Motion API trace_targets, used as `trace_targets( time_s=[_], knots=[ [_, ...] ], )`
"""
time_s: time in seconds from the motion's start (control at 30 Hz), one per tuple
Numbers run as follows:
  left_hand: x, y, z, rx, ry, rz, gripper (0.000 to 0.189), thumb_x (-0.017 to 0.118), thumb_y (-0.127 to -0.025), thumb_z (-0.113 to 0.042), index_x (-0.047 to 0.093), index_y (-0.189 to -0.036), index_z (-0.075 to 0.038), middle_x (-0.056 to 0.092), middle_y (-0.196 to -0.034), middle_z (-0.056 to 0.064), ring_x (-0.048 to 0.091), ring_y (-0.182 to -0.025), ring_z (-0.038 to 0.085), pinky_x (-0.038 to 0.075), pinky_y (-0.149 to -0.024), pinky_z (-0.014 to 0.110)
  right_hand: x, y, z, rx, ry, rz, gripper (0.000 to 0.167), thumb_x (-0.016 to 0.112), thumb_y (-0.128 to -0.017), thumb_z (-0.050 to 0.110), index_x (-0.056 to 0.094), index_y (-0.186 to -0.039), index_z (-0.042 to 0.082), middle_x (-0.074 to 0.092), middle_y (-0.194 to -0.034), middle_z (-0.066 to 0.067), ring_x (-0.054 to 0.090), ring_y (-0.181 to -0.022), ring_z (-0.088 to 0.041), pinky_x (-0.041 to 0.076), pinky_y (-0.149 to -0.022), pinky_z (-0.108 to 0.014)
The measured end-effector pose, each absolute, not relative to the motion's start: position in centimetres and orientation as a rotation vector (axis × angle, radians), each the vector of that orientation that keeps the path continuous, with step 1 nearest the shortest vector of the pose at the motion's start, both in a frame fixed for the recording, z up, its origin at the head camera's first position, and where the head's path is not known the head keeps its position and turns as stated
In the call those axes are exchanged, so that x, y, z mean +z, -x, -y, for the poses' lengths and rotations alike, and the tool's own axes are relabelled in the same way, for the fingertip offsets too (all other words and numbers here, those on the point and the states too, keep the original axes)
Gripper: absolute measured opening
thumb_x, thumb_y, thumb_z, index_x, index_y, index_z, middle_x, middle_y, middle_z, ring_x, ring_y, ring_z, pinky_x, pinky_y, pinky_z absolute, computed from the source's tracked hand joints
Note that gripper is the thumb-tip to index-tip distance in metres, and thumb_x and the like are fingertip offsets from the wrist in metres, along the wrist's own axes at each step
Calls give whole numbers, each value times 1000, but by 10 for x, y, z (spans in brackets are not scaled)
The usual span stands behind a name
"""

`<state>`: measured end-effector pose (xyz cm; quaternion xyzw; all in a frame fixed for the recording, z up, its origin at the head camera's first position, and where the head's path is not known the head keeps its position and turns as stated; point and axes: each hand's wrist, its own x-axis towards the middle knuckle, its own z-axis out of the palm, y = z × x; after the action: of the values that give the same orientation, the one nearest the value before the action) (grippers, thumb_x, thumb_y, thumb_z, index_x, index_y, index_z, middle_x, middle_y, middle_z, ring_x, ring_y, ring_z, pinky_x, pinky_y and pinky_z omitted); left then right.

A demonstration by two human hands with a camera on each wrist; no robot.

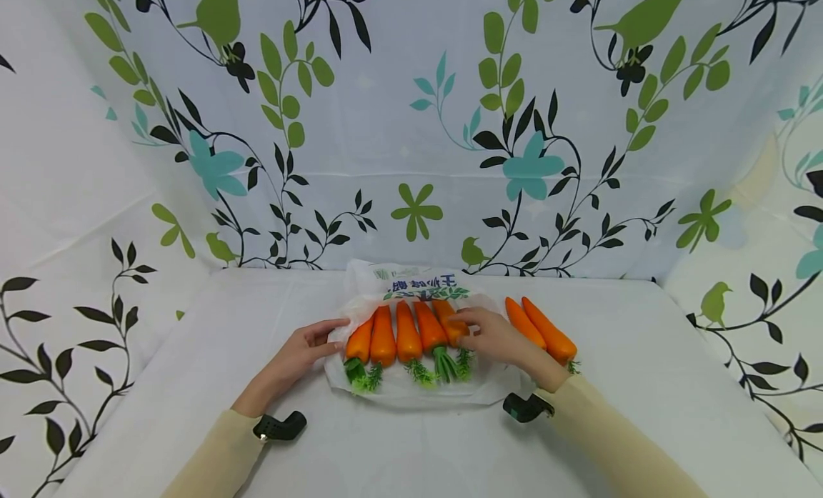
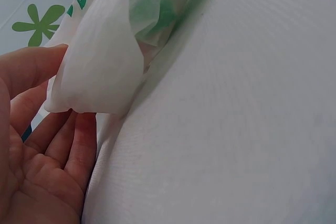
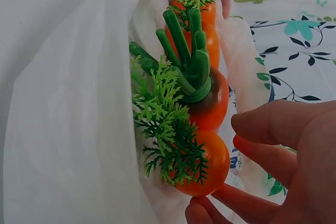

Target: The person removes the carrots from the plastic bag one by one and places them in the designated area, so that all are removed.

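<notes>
Several orange carrots with green tops, among them a carrot [image 1: 408,334], lie side by side on a white plastic bag [image 1: 418,396] with blue and green print. My left hand [image 1: 307,349] is at the bag's left edge; in the left wrist view its thumb and fingers [image 2: 79,145] pinch the thin white plastic. At the right end of the row, my right hand [image 1: 498,335] has its fingers round the rightmost carrot [image 1: 452,325]. In the right wrist view, fingertips touch that carrot's [image 3: 215,156] side and the thumb is close by its upper side.
Two more carrots [image 1: 545,332] lie on the white table [image 1: 398,455] to the right of the bag, beyond my right wrist. A leaf-and-bird patterned cloth [image 1: 386,126] hangs behind the table and along its sides. Each wrist carries a small black camera, such as the left camera [image 1: 280,426].
</notes>
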<state>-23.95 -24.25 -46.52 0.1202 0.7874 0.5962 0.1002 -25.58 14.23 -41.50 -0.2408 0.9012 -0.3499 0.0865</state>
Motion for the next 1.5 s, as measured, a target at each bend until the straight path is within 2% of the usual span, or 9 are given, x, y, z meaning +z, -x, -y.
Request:
trace_targets(
  time_s=[0.17, 0.27, 0.53, 0.7, 0.87, 1.1, 1.23, 1.37, 1.5],
  knots=[
    [-466, 240, 243, 1763, -359, -2327, 53, 70, -94, -19, 54, -142, -6, 39, -154, 16, 38, -139, 32, 30, -112, 47, -420, 257, -140, -990, 692, -2681, 42, 65, -94, 16, 63, -135, 9, 43, -147, -24, 58, -113, -36, 48, -96, -50],
    [-465, 240, 243, 1760, -361, -2330, 53, 70, -94, -19, 54, -143, -6, 38, -154, 16, 38, -139, 33, 29, -112, 49, -422, 257, -139, -985, 704, -2685, 41, 67, -93, 16, 64, -133, 9, 45, -146, -22, 58, -110, -33, 48, -96, -49],
    [-465, 240, 243, 1752, -360, -2337, 53, 70, -94, -20, 54, -143, -7, 38, -154, 16, 38, -139, 33, 28, -113, 50, -427, 255, -138, -1032, 831, -2702, 23, 69, -90, 11, 66, -113, 10, 62, -117, -6, 52, -99, -25, 46, -87, -42],
    [-466, 241, 243, 1752, -366, -2342, 53, 70, -94, -19, 54, -143, -6, 39, -154, 16, 38, -139, 33, 28, -113, 49, -427, 253, -137, -1053, 818, -2720, 17, 71, -90, 8, 66, -105, 12, 62, -116, -7, 53, -99, -25, 47, -91, -44],
    [-466, 241, 243, 1753, -376, -2340, 53, 70, -93, -19, 54, -142, -6, 41, -152, 16, 41, -136, 32, 33, -111, 42, -427, 251, -136, -1072, 790, -2726, 18, 72, -87, 3, 67, -101, 13, 60, -119, -9, 53, -103, -27, 46, -97, -47],
    [-466, 241, 243, 1744, -385, -2348, 53, 70, -93, -20, 55, -142, -7, 41, -152, 16, 43, -134, 31, 34, -109, 39, -426, 247, -138, -1056, 807, -2727, 19, 72, -85, 1, 66, -98, 14, 60, -119, -9, 53, -103, -27, 46, -96, -46],
    [-467, 241, 244, 1755, -395, -2334, 52, 70, -93, -19, 54, -142, -6, 42, -152, 16, 45, -133, 31, 38, -106, 30, -427, 246, -139, -1072, 794, -2724, 19, 72, -85, 2, 67, -98, 16, 60, -121, -8, 54, -104, -27, 47, -96, -47],
    [-468, 241, 244, 1756, -402, -2329, 52, 71, -93, -18, 55, -141, -6, 44, -150, 17, 51, -127, 30, 42, -98, 20, -427, 245, -142, -1095, 770, -2721, 19, 72, -85, 5, 68, -99, 17, 60, -122, -7, 54, -103, -26, 48, -93, -44],
    [-468, 241, 243, 1748, -396, -2339, 52, 71, -93, -18, 55, -141, -6, 45, -148, 18, 54, -123, 29, 43, -95, 19, -425, 243, -145, -1132, 775, -2712, 18, 72, -85, 5, 69, -99, 17, 61, -119, -5, 53, -98, -25, 48, -84, -39]
  ],
)
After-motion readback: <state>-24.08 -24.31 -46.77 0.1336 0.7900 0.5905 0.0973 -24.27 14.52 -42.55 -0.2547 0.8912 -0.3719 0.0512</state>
